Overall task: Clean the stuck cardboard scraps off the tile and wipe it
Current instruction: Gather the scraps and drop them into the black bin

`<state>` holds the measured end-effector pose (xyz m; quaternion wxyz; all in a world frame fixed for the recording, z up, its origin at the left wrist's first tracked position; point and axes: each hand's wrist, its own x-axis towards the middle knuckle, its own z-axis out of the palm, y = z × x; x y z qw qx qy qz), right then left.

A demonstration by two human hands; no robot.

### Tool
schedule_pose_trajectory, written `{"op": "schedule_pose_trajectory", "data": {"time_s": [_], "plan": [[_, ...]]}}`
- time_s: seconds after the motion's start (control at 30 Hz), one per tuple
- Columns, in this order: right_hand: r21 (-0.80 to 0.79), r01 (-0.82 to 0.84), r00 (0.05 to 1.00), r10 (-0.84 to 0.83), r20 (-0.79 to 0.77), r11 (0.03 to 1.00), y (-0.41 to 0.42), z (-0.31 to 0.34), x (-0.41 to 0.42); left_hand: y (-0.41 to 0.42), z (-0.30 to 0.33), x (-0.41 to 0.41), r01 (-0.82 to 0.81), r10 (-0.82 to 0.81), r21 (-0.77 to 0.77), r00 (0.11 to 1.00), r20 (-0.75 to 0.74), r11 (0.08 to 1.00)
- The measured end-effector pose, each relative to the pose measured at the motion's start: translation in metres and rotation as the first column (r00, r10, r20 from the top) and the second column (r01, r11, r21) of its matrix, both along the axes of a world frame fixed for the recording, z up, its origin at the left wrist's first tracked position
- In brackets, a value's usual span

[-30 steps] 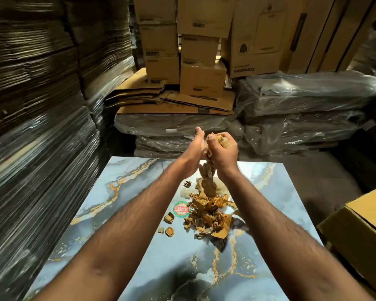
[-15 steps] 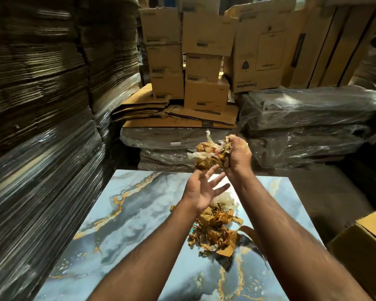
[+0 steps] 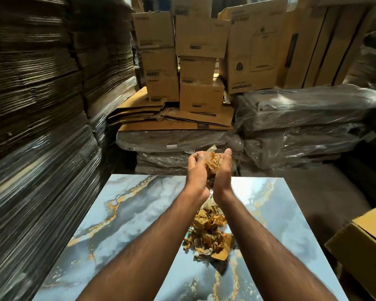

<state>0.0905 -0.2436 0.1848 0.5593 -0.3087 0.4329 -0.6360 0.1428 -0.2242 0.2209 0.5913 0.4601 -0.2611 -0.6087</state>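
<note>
A glossy blue-grey marble-pattern tile (image 3: 128, 213) with gold veins lies flat in front of me. A pile of torn brown cardboard scraps (image 3: 208, 233) sits on its middle, between my forearms. My left hand (image 3: 195, 172) and my right hand (image 3: 225, 170) are cupped together, raised over the tile's far edge. Between their palms they hold a bunch of cardboard scraps (image 3: 213, 162) mixed with a pale film shred. The left fingers curl over the top of the bunch. The tile's near edge is hidden under my arms.
Tall plastic-wrapped stacks of flat cardboard (image 3: 41, 148) wall in the left side. Beyond the tile lie wrapped bundles (image 3: 302, 127), flattened cartons (image 3: 174, 120) and stacked boxes (image 3: 200, 61). An open carton (image 3: 365, 242) stands at the right, with dark floor (image 3: 313, 198) between it and the tile.
The left hand, open below the bunch half a second ago, has come up against the right hand. Both now cup the lifted scraps. The view has tilted upward.
</note>
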Motion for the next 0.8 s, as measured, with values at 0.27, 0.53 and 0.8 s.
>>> {"op": "schedule_pose_trajectory", "data": {"time_s": [0.27,0.53,0.8], "plan": [[-0.158,0.055,0.976,-0.087,-0.201,0.986,0.020,0.007,0.020,0.001,-0.018,0.007,0.083,-0.076,-0.095,0.994,0.074,0.992],[-0.336,0.086,0.841,-0.249,-0.480,0.938,0.018,-0.007,0.017,0.012,-0.013,0.014,0.106,-0.105,0.014,0.993,-0.050,0.994],[-0.600,0.080,0.753,-0.442,-0.487,0.796,0.020,-0.023,0.032,0.008,-0.023,0.033,0.007,-0.003,0.090,0.999,-0.041,0.996]]}}
